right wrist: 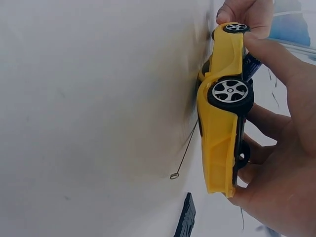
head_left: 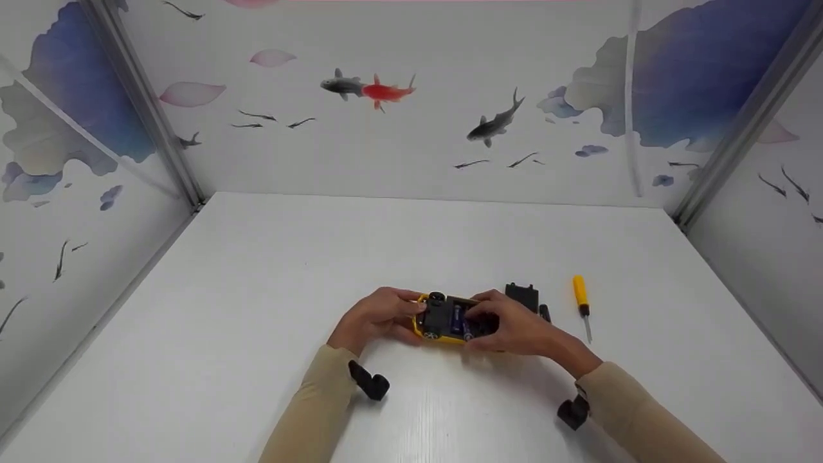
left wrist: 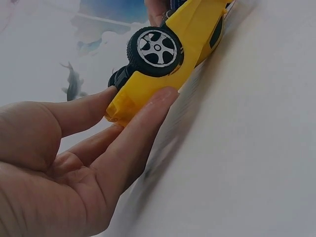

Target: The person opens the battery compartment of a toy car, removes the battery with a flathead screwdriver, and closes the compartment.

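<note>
A yellow toy car [head_left: 438,316] lies wheels up above the white table, its black underside and battery bay facing me. My left hand [head_left: 382,314] grips one end, with the thumb on the underside and the fingers along the yellow body [left wrist: 143,91]. Inside the bay lies a dark blue battery [head_left: 457,319]. My right hand [head_left: 514,325] reaches over the bay and pinches a second battery [head_left: 468,330], which sticks up at a tilt in the right wrist view. Its fingers partly hide the bay and the car's other end.
Behind my right hand lies a black battery cover [head_left: 522,296], with a small dark piece [head_left: 545,313] beside it. Farther right is a yellow-handled screwdriver [head_left: 581,299]. A thin wire antenna [right wrist: 184,154] with a looped tip extends from the car. Printed panels enclose the table.
</note>
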`<state>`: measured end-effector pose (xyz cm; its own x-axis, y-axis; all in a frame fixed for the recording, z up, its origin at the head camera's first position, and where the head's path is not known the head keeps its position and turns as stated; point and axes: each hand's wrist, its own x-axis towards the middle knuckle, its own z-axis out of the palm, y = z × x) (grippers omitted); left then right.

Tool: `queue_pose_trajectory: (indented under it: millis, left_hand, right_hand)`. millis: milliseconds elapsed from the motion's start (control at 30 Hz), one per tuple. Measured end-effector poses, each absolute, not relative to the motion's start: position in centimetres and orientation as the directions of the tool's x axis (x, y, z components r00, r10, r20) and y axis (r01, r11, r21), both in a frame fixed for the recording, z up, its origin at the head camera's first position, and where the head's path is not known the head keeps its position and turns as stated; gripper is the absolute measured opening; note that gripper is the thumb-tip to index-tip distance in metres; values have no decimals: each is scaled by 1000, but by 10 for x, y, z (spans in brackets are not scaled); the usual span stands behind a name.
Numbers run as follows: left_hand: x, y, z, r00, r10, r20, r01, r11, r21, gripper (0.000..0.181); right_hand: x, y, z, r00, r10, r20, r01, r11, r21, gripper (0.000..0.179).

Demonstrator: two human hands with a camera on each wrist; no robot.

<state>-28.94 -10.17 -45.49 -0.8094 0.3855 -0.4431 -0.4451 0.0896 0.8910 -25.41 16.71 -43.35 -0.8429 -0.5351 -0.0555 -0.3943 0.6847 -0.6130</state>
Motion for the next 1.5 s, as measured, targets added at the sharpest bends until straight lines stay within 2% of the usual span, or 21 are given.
queue_pose_trajectory:
  millis: [167,467,733,1200,1500]
  left_hand:
    - [-290,-100,-453,-807,386,-447,-447,97,889,47]
    - [-291,-97,-453,-801,393,-451,-448,105,888,48]
    - [-291,-98,-453,-806,386,-449,-445,104,889,47]
    - [-291,-102,-455,-812,386,-438,-448,71,891,48]
    - [-287,-104,-458,-815,401,-419,-433,59,899,50]
  right_hand:
    - [-254,169,-433,-845,-533,-53,-388,677,-626,53]
    - [-250,177,-432,-903,-429,-3,-302,641,-706,57]
    - [-250,192,-426,-930,-367,-18,-214,582,-784,54]
    - [-255,245,-421,-942,-326,82,-280,628,-726,56]
    - [-256,273,-430,-959,-281,33,-230,707,-669,58]
